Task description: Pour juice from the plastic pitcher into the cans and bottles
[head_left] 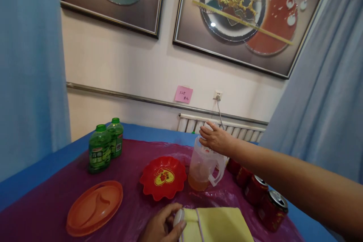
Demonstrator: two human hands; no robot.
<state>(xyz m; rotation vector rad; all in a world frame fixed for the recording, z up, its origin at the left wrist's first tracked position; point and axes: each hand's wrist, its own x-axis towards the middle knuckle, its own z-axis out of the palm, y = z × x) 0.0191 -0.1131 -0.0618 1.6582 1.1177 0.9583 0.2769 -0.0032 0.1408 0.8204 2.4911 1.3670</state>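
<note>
My left hand point(164, 224) is at the bottom, thumb and fingers closed on a white round cap point(179, 217) beside a folded yellow cloth point(224, 223) with purple edging. Whether the cap belongs to something below it is hidden. My right arm reaches in from the right, and my right hand point(217, 138) is over the top of a translucent plastic pitcher point(198, 164), fingers spread. Amber liquid fills the pitcher's lower part. Something pale shows behind the fingers, too blurred to name. Left of the pitcher lies a red scalloped plate point(147, 176) with a yellow print.
An orange oval lid point(95, 208) lies at the left. Two green bottles point(100, 149) stand behind it. Several dark red cans point(272, 210) line the right side under my forearm. Purple plastic sheeting point(129, 204) covers the blue table. A radiator point(185, 124) is behind.
</note>
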